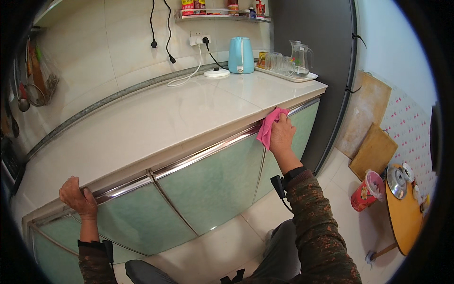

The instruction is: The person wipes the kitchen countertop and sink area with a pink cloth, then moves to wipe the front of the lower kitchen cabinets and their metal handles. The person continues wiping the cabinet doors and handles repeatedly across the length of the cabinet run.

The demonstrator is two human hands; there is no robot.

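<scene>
A pink cloth (268, 127) is bunched in my right hand (282, 134), which presses it against the metal trim just under the countertop's front edge, near the gap between two green cabinet doors (209, 184). My left hand (79, 198) rests at the left part of the countertop (142, 120), its fingers on top of the edge and its thumb near the front rim; it grips that edge. The shiny metal trim (209, 149) runs along the tops of the doors between my hands. The fingertips under the cloth are partly hidden.
A blue electric kettle (241, 56), its white base (216, 72) and a tray (301, 77) of glassware stand at the back right. A grey refrigerator (312, 46) adjoins the counter. Utensils (35, 78) hang at left. A red bin (365, 193) and a wooden table (400, 216) stand at right.
</scene>
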